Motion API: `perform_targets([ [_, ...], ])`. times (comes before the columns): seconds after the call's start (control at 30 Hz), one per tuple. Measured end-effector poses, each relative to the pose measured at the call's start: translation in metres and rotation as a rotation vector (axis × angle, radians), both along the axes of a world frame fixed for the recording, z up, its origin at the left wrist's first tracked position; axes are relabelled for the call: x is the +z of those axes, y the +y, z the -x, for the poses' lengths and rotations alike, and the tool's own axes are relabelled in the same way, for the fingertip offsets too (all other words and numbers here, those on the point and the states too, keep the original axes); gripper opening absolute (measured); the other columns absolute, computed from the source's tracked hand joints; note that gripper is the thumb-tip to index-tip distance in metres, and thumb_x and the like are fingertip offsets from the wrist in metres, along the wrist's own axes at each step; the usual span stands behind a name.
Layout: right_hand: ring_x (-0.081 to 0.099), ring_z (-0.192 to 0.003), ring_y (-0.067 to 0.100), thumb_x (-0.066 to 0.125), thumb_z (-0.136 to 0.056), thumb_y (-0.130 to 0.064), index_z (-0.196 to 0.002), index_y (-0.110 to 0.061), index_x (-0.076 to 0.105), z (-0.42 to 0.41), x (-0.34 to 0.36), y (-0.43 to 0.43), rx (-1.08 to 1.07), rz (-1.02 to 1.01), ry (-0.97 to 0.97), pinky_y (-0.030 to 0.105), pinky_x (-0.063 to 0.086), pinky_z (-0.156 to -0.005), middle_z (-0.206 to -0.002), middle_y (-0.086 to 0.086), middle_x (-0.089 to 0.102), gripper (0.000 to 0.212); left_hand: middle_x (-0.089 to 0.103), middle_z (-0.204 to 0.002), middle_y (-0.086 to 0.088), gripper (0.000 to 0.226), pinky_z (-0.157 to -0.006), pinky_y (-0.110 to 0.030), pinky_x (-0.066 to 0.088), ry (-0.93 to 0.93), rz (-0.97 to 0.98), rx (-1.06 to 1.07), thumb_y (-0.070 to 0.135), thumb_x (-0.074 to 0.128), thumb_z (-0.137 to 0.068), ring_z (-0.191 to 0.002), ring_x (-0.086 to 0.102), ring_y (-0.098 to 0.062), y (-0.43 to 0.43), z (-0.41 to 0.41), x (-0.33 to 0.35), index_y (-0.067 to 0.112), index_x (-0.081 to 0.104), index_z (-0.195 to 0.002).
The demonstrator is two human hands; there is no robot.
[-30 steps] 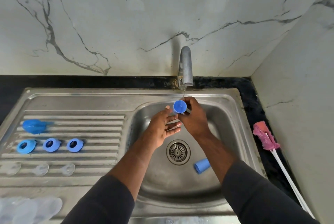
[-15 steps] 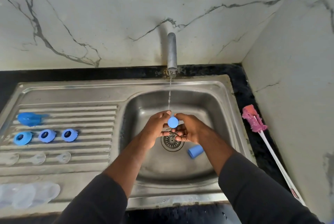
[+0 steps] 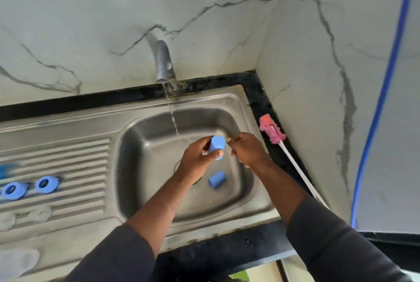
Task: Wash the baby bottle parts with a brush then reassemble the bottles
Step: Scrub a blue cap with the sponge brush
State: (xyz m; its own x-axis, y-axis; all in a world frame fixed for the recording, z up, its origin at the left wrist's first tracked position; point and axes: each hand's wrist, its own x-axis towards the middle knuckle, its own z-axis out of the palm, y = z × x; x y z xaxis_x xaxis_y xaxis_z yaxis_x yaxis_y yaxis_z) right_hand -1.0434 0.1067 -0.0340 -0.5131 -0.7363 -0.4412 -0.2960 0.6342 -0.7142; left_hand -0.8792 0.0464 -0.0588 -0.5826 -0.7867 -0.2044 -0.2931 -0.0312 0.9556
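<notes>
Half a second before, both hands had been together on a blue bottle cap [image 3: 217, 146] in the stream below the tap [image 3: 163, 63]. By this moment they had come apart. The left hand [image 3: 198, 160] alone gripped the cap, thumb across its side, just right of where the thin water stream [image 3: 173, 122] fell from the tap. The right hand [image 3: 247, 151] had let go and hung just beside the cap, not touching it. Motion blur hid whether its fingers were loose or closed.

A second blue cap [image 3: 217, 179] had not moved and lay on its side lower down below the tap, by the drain. The pink bottle brush [image 3: 271, 131] lay untouched, well right of the tap. Two blue screw rings [image 3: 46, 184] sat far left of the tap, on the draining ribs.

The hand rinse of this cap looked finished. The freed right hand probably meant the brush or the other cap was next, and reassembly was a long way off.
</notes>
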Motion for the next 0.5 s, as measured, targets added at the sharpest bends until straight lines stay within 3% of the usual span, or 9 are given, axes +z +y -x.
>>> perform_targets([
  [0.07,0.066,-0.091,0.032,0.062,-0.090,-0.021,-0.091,-0.011,0.068,0.026,-0.005,0.021,-0.031,0.038,0.378,0.036,0.047,-0.078,-0.099,0.013,0.072,0.012,0.076,-0.104,0.012,0.041,-0.097,-0.045,0.054,-0.002,-0.026,-0.033,0.053,0.075,-0.065,-0.102,0.071,-0.013,0.010,0.015,-0.002,0.042,0.067,-0.104],
  [0.13,0.062,-0.103,0.039,0.060,-0.088,-0.011,-0.104,-0.004,0.065,0.047,-0.006,0.040,-0.062,0.072,0.556,0.040,0.045,-0.086,-0.107,0.020,0.067,0.017,0.076,-0.105,0.008,0.046,-0.096,-0.047,0.055,0.001,-0.053,-0.047,0.055,0.075,-0.064,-0.101,0.071,-0.015,0.019,0.028,-0.002,0.039,0.068,-0.106],
  [0.27,0.060,-0.098,0.044,0.058,-0.092,-0.011,-0.111,-0.006,0.054,0.072,0.000,0.067,-0.104,-0.053,0.689,0.045,0.049,-0.077,-0.110,0.019,0.057,0.020,0.074,-0.106,0.007,0.053,-0.094,-0.042,0.056,0.013,-0.064,-0.047,0.058,0.073,-0.064,-0.099,0.071,-0.012,0.030,0.042,0.002,0.033,0.067,-0.110],
  [0.4,0.065,-0.095,0.038,0.058,-0.092,-0.014,-0.106,-0.008,0.065,0.086,-0.006,0.080,0.002,-0.193,0.719,0.041,0.052,-0.073,-0.104,0.016,0.066,0.017,0.074,-0.107,0.005,0.055,-0.091,-0.046,0.057,0.050,-0.104,0.028,0.053,0.077,-0.062,-0.100,0.070,-0.017,0.030,0.037,0.000,0.029,0.066,-0.110],
  [0.5,0.067,-0.094,0.036,0.058,-0.091,-0.013,-0.104,-0.009,0.068,0.086,-0.005,0.083,0.075,-0.249,0.803,0.039,0.054,-0.073,-0.101,0.013,0.069,0.017,0.074,-0.106,0.004,0.057,-0.085,-0.041,0.058,0.056,-0.127,0.070,0.055,0.077,-0.062,-0.097,0.071,-0.017,0.027,0.027,0.002,0.028,0.066,-0.111],
])
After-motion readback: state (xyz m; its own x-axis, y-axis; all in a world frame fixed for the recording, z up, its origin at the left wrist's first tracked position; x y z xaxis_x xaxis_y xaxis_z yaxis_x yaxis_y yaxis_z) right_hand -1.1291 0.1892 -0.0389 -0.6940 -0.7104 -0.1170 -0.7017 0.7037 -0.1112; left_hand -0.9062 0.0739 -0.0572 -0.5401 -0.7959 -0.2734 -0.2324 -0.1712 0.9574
